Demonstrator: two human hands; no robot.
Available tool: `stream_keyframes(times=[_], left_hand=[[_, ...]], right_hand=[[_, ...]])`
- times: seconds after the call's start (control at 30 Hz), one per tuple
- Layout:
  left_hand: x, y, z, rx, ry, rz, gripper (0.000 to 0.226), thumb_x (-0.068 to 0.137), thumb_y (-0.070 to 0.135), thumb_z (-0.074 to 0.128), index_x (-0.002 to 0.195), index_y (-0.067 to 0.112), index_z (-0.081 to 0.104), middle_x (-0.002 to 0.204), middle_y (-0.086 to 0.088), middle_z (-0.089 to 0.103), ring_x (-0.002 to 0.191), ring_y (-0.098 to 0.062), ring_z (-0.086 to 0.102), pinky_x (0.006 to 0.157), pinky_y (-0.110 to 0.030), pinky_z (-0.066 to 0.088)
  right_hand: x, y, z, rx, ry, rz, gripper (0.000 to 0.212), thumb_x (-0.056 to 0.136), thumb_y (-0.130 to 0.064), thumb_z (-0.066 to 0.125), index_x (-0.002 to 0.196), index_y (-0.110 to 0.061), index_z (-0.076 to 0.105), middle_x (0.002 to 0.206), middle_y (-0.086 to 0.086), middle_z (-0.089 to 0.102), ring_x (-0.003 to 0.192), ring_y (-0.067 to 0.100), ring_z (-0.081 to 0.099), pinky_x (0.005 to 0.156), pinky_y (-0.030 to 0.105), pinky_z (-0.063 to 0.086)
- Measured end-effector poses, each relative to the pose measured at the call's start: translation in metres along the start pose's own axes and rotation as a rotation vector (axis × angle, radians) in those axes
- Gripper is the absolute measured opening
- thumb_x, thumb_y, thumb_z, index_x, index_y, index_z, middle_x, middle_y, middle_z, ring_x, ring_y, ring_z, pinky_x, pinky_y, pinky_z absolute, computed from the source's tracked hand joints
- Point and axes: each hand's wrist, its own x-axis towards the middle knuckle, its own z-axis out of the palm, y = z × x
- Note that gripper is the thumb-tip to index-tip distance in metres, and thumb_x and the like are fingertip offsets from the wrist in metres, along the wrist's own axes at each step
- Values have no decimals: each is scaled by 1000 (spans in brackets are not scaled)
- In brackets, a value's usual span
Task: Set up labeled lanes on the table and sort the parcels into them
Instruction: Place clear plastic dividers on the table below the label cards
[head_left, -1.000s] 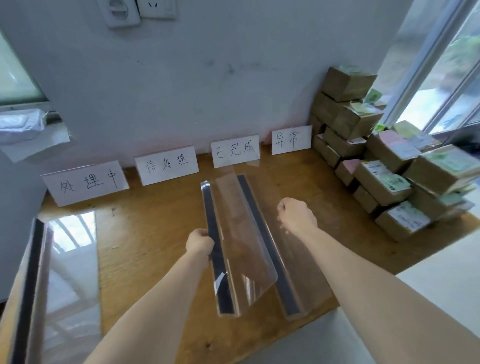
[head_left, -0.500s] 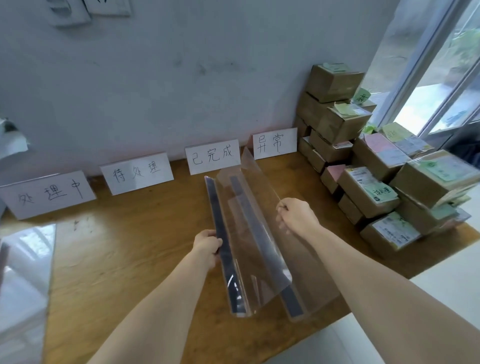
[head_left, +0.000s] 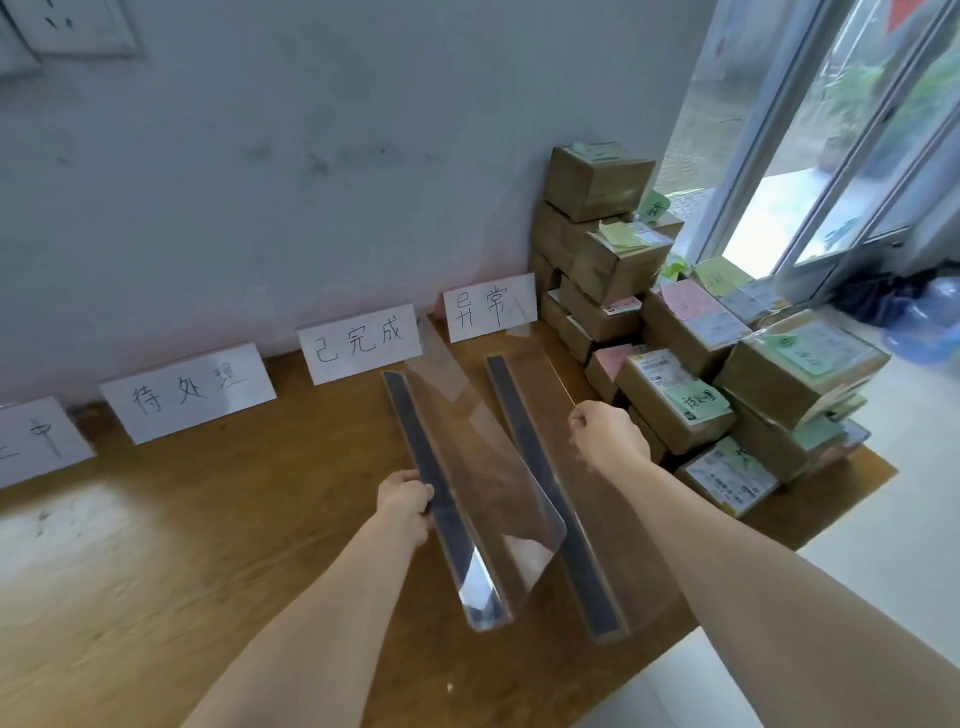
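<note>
Two clear dividers, each with a dark base strip, are held over the worktop (head_left: 156, 545) between the 已完成 card (head_left: 358, 343) and 异常 card (head_left: 491, 306): left hand (head_left: 405, 499) grip clamped on the left divider (head_left: 441, 499), right hand (head_left: 608, 439) grip fisted on the right divider (head_left: 550, 483); slippage of the glossy sheet or a skewed lane is risked, with the parcels (head_left: 675, 384) stacked unsorted at the right.

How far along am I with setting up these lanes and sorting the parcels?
Done: the label cards stand along the wall. In hand: your left hand and right hand hold clear dividers over the table. Left: seating the dividers and sorting the parcels, all stacked at the right.
</note>
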Motion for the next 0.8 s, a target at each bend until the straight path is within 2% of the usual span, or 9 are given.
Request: stream_keyframes(times=[0.17,0.23,0.37,0.43,0.53,0.6,0.7,0.8], left_hand=[[11,8,24,17,-49,-1,29,90,-16,42,109,3,53,108,-20,58,94,-35,58,85,-48,52],[16,12,34,14,-70,0,30,91,-17,40,111,1,52,105,-20,58,91,-35,57,87,-50,52],[25,17,53,26,-92,9,31,91,-18,37,112,-1,51,98,-19,56,76,-29,56,71,-44,52],[28,18,62,36,-93,2,30,92,-17,38,111,2,51,92,-16,56,74,-28,56,75,-45,53],[29,21,72,18,-90,-32,26,93,-14,41,107,4,53,85,-15,55,74,-28,57,79,-47,53],[32,23,78,14,-80,-44,24,93,-12,43,106,5,54,86,-14,56,77,-28,58,83,-47,53],[39,20,88,-8,-30,-48,24,93,-11,43,105,7,54,88,-14,56,77,-27,58,78,-45,53],[47,13,101,-41,37,-58,28,94,-12,40,109,6,55,90,-15,56,73,-28,56,69,-41,51]], right_hand=[[15,1,-14,-132,30,49,21,99,-15,41,106,-20,60,96,3,62,81,23,54,71,33,45],[21,0,-20,-154,46,62,21,99,-15,42,109,-20,60,99,5,61,82,24,54,73,33,45],[35,6,-28,-144,71,86,23,99,-16,41,111,-18,61,105,8,64,92,29,61,75,35,48],[44,11,-34,-146,80,85,22,99,-17,43,109,-16,62,106,9,65,96,30,62,74,35,46],[61,15,-43,-134,47,70,25,99,-19,42,112,-12,62,109,12,64,101,32,62,80,39,49],[73,19,-47,-76,44,74,23,98,-19,46,112,-15,64,106,10,65,96,30,64,85,42,53],[90,26,-52,-16,39,55,15,97,-19,52,103,-20,65,96,7,65,88,25,65,83,44,56],[101,32,-59,-55,14,-14,20,97,-13,49,82,-24,59,84,4,63,79,21,62,73,35,53]])
